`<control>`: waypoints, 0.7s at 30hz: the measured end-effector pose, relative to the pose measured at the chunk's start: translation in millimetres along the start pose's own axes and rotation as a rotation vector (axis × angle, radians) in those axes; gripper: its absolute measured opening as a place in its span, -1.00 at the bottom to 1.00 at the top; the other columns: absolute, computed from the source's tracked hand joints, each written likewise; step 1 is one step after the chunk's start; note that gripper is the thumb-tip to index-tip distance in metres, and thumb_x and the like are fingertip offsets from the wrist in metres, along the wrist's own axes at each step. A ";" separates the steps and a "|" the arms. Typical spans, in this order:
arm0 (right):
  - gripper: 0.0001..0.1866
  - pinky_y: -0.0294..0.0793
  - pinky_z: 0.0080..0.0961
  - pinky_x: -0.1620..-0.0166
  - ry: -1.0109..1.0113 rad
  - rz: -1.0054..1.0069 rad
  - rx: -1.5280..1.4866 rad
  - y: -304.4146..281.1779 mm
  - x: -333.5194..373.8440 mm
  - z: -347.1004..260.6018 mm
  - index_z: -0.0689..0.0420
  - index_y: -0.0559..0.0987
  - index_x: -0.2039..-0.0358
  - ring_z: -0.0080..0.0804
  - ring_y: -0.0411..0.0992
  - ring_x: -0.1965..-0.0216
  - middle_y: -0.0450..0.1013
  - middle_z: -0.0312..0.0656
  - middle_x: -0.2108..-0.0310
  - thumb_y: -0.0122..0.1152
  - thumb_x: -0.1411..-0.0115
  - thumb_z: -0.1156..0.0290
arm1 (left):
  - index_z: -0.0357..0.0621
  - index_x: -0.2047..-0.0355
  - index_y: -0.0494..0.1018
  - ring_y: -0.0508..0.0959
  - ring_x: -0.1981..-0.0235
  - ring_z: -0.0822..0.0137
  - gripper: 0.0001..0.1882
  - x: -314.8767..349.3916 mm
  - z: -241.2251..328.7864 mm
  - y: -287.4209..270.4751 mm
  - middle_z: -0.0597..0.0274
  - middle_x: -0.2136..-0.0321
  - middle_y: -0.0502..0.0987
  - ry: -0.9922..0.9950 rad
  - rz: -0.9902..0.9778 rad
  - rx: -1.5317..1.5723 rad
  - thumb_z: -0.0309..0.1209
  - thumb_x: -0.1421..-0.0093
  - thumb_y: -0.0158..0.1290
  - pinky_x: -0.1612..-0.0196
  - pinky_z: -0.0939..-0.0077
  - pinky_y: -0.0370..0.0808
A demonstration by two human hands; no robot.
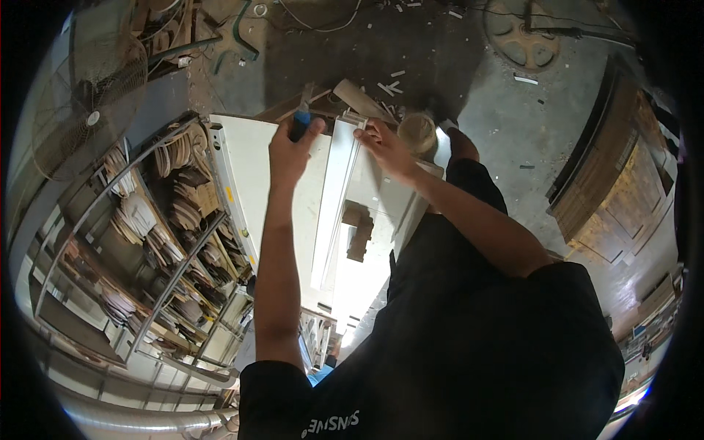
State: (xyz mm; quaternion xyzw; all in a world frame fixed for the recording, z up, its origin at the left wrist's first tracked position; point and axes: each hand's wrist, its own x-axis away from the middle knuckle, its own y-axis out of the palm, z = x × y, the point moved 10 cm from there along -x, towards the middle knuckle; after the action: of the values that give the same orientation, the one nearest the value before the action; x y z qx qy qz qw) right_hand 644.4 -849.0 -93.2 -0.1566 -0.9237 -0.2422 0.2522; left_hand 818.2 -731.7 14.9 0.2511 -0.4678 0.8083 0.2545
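Observation:
My left hand [290,154] is closed around the blue handle of a flat-bladed tool [301,125]; its dull blade points away from me, and the exact kind is unclear. Beside it, a long white grooved strip [336,194] lies lengthwise over the white table [246,158]. The fingers of my right hand [390,152] are closed on the right edge of that strip, close to its far end. A brown stepped block [358,232] sits on the table to the right of the strip.
Past the table's far edge stand a round tub [416,133] and a cardboard-like tube [353,97]. A metal rack [158,323] full of curved wooden pieces runs along the left, below a large fan [92,110]. White scraps [389,89] litter the floor; stacked brown panels [612,176] stand right.

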 end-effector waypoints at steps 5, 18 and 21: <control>-0.33 0.48 -0.17 -0.29 -0.007 0.054 0.034 8.3 -0.7 9.2 0.23 0.34 -0.33 -0.09 0.55 -0.21 0.56 0.15 -0.15 0.11 -0.55 -0.11 | -0.32 -0.10 0.56 0.67 0.34 0.15 -0.43 -12.0 63.7 -7.1 -0.05 0.26 0.67 0.585 0.014 -0.374 -0.06 -0.35 0.34 0.14 0.21 0.63; -0.49 0.46 -0.30 -0.24 0.145 0.181 -0.325 5.3 -9.6 20.7 0.27 0.51 -0.25 -0.33 0.52 -0.11 0.59 -0.08 -0.07 0.05 -0.60 0.07 | -0.20 0.00 0.56 0.54 0.52 0.55 -0.58 -19.7 10.3 57.2 0.36 0.47 0.55 0.166 -0.356 0.314 -0.12 -0.38 0.35 0.47 0.58 0.48; -0.42 0.45 -0.28 -0.27 0.117 0.147 -0.236 6.9 -1.9 11.8 0.28 0.44 -0.34 -0.26 0.52 -0.16 0.55 -0.09 -0.12 0.06 -0.60 0.04 | -0.19 -0.04 0.59 0.63 0.40 0.46 -0.61 -24.9 10.4 40.1 0.26 0.38 0.66 0.258 -0.294 0.125 -0.15 -0.40 0.31 0.31 0.51 0.57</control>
State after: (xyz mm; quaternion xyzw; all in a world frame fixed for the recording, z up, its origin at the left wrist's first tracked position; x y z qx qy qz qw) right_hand 644.2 -837.3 -100.6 -0.2382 -0.8585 -0.3385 0.3026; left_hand 812.6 -762.6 -21.8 0.2262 -0.3387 0.8154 0.4114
